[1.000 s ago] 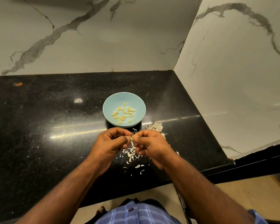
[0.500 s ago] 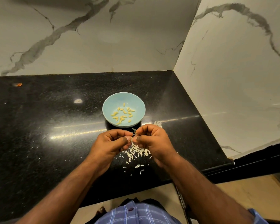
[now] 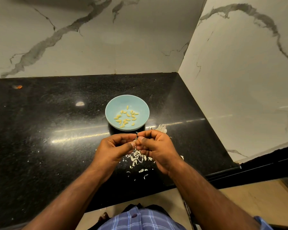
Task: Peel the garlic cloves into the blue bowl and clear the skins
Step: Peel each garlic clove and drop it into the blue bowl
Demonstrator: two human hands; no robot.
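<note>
A light blue bowl (image 3: pixel 140 106) stands on the black counter with several peeled yellowish garlic cloves (image 3: pixel 125 116) in it. Just in front of the bowl my left hand (image 3: pixel 114 147) and my right hand (image 3: pixel 156 146) meet fingertip to fingertip, pinching a small garlic clove (image 3: pixel 136 139) that is almost fully hidden between them. Below the hands a scatter of white garlic skins (image 3: pixel 137 159) lies on the counter. A papery white clump of garlic skins (image 3: pixel 161 127) shows behind my right hand, to the right of the bowl.
The black granite counter (image 3: pixel 48 130) runs left; its front edge is close to my body. Marble walls close off the back and the right (image 3: pixel 239 80). A small orange scrap (image 3: pixel 18 87) lies at the far left rear.
Both hands have shifted slightly up toward the bowl while keeping the pinch. More of the skin pile below them is now uncovered.
</note>
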